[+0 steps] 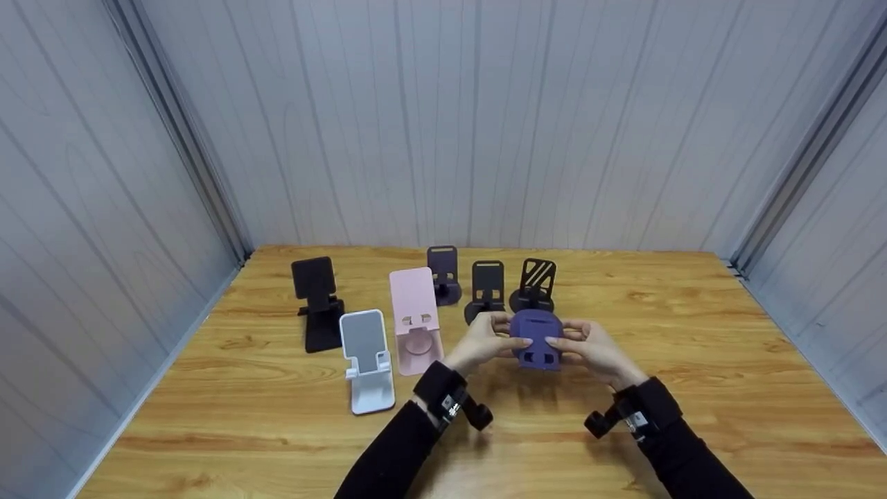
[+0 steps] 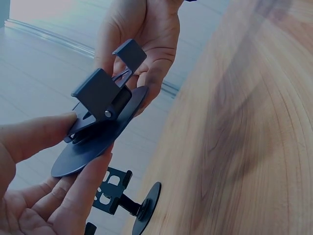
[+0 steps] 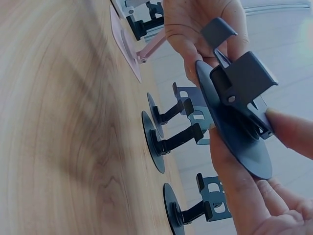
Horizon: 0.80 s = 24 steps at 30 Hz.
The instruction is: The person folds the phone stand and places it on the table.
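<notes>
A purple phone stand [image 1: 537, 338], folded flat, is held above the table between both hands. The left hand [image 1: 490, 339] grips its left edge, thumb on the upper face and fingers beneath. On the opposite edge the right hand [image 1: 591, 346] pinches it in the same way. Both wrist views show the stand's round base [image 2: 83, 152] lying against the folded plate, with two hooked lips [image 3: 249, 73] sticking out. Behind the hands stand a black phone stand [image 1: 488, 281] and another with slanted slots [image 1: 538, 277].
To the left are a pink phone stand [image 1: 414, 298], a white one [image 1: 365, 339] and a black one [image 1: 315, 284]. A dark purple stand [image 1: 443, 263] is farther back. Pale panels [image 1: 443, 125] wall the wooden table [image 1: 242, 416] at the back and sides.
</notes>
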Each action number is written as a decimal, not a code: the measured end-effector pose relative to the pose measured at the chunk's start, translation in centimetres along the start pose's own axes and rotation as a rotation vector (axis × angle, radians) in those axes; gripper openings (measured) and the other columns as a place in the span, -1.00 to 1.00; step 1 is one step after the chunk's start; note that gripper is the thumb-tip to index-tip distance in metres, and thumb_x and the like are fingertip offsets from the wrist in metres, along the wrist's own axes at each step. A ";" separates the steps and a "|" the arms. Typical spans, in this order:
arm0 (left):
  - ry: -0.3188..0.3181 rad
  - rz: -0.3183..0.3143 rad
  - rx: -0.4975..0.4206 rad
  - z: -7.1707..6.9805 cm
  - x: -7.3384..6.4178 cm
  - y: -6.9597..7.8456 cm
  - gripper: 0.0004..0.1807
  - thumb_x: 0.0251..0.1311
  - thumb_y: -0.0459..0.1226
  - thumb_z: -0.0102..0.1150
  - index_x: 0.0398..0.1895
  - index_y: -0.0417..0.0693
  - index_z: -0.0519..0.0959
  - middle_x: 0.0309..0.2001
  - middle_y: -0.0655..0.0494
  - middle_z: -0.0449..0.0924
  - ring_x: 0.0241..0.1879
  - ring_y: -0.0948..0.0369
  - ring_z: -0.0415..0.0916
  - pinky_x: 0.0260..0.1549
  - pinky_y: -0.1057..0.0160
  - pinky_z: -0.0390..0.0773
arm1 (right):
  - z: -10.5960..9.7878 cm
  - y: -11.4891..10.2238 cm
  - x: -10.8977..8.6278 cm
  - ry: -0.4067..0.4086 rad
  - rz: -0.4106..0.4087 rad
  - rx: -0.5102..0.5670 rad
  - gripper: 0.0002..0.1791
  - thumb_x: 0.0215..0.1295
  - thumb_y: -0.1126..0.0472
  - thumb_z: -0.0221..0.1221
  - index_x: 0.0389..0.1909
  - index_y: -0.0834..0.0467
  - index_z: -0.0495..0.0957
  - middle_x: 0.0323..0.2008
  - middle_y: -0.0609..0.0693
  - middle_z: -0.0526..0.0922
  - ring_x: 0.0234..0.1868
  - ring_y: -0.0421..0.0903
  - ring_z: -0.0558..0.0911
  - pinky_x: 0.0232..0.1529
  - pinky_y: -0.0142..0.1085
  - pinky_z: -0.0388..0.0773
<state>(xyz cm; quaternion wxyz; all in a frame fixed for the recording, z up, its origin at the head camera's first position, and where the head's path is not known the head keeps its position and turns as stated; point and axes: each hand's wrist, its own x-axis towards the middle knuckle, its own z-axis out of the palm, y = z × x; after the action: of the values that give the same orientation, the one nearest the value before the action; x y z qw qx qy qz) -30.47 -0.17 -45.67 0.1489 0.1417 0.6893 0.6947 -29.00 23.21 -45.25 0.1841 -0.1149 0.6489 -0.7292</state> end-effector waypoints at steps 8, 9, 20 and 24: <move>-0.017 -0.017 0.039 0.0 -0.4 0.7 -0.52 0.41 -0.34 0.34 0.28 -0.44 0.53 0.11 -0.27 0.70 -0.04 0.09 0.75 0.04 0.09 0.77 | -0.5 -0.2 -0.2 -0.009 0.004 0.009 -0.75 0.50 0.42 0.21 0.13 0.29 0.56 -0.13 -0.03 0.77 -0.11 -0.18 0.76 0.02 -0.31 0.76; -0.011 -0.005 0.072 0.1 -0.4 0.8 -0.48 0.44 -0.29 0.32 0.34 -0.43 0.50 0.17 -0.30 0.67 0.05 0.03 0.72 0.08 0.07 0.76 | -0.6 -0.3 -0.3 -0.005 0.005 0.007 -0.74 0.51 0.41 0.20 0.15 0.31 0.54 -0.12 -0.03 0.77 -0.11 -0.18 0.77 0.02 -0.31 0.76; 0.067 0.310 0.665 1.4 -1.7 2.3 -0.23 0.57 -0.13 0.11 0.64 -0.37 0.12 0.57 -0.34 0.24 0.56 -0.21 0.22 0.57 -0.14 0.22 | -2.9 -1.3 -0.5 0.099 0.022 0.056 -0.42 0.58 0.33 0.15 0.45 0.53 0.23 -0.09 -0.05 0.73 -0.10 -0.18 0.75 0.01 -0.31 0.75; 0.086 0.341 0.895 2.1 -2.0 2.6 -0.19 0.59 -0.08 0.06 0.68 -0.33 0.04 0.65 -0.28 0.07 0.65 -0.18 0.02 0.63 -0.15 0.03 | -4.1 -1.0 -0.5 0.115 0.018 0.090 -0.71 0.59 0.34 0.09 0.22 0.33 0.51 -0.13 -0.05 0.70 -0.16 -0.19 0.74 -0.02 -0.32 0.74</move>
<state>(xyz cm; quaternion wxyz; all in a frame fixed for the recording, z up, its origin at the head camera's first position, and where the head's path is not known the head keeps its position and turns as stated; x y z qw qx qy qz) -27.79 0.94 -43.07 -0.0715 0.2739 0.8931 0.3495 -30.32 27.24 -44.73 0.1581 -0.0589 0.6260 -0.7614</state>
